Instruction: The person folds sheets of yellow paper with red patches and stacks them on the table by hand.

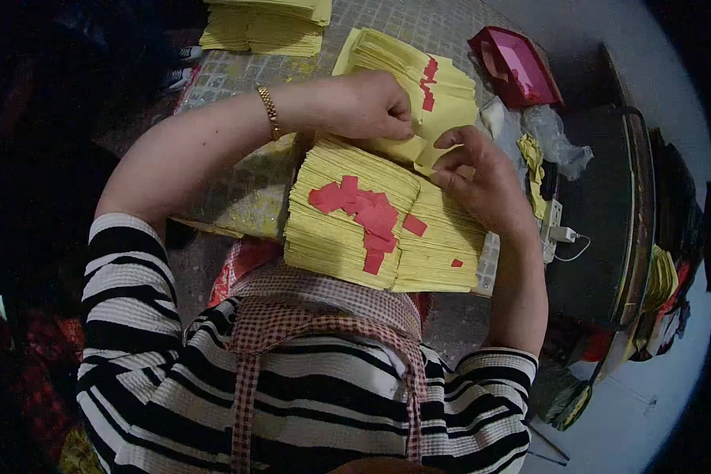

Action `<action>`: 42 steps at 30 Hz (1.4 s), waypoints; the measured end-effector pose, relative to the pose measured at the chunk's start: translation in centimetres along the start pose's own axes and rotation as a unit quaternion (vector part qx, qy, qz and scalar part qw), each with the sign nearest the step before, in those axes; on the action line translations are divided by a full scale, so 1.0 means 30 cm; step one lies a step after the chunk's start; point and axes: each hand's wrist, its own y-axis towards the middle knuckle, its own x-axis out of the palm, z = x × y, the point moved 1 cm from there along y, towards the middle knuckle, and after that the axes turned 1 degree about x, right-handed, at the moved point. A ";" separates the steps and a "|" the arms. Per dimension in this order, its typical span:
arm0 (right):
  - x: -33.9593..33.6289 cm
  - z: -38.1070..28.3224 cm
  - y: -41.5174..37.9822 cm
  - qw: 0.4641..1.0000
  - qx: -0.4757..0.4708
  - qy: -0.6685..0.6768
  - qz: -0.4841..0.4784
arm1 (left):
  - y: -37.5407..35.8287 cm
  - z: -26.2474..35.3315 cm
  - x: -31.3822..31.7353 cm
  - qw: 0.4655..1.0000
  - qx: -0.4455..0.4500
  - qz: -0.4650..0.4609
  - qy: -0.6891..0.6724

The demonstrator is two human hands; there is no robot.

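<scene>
My left hand (371,107), with a gold bracelet at the wrist, has its fingers curled at the edge of a yellow sheet (403,150); what lies between the fingertips is hidden. On the right, the thumb and fingers of my right hand (474,178) close on the sheet's folded corner. Below both hands lies a thick row of folded yellow papers (324,245), with red paper pieces (375,217) scattered on top. Beyond the hands is another yellow stack (391,51) with small red pieces (428,99) on it.
A further yellow stack (265,28) is at the table's far left. At the right are a red box (517,67), clear plastic (557,138), crumpled yellow paper (532,174), a white plug (562,234) and a dark case (592,221).
</scene>
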 end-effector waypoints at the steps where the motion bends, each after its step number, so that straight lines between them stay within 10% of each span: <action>1: -0.011 -0.021 -0.001 1.000 0.023 -0.014 -0.016 | 0.004 0.001 0.004 1.000 0.017 0.006 0.008; 8: -0.004 -0.024 0.022 0.993 0.104 -0.038 0.030 | 0.061 -0.056 0.076 0.972 0.209 0.102 0.032; 14: 0.026 -0.003 -0.043 0.989 0.024 -0.143 0.041 | 0.022 -0.001 0.057 0.994 0.103 0.006 -0.043; 18: 0.000 -0.013 -0.127 0.875 -0.318 -0.353 0.096 | 0.032 -0.024 0.072 0.991 0.112 0.019 -0.073; 23: -0.003 -0.041 -0.201 0.819 -0.383 -0.420 0.074 | 0.018 -0.010 0.072 0.992 0.092 0.013 -0.082; 42: -0.005 -0.111 -0.185 0.971 -0.111 -0.207 -0.030 | 0.019 -0.017 0.083 0.984 0.147 0.071 0.073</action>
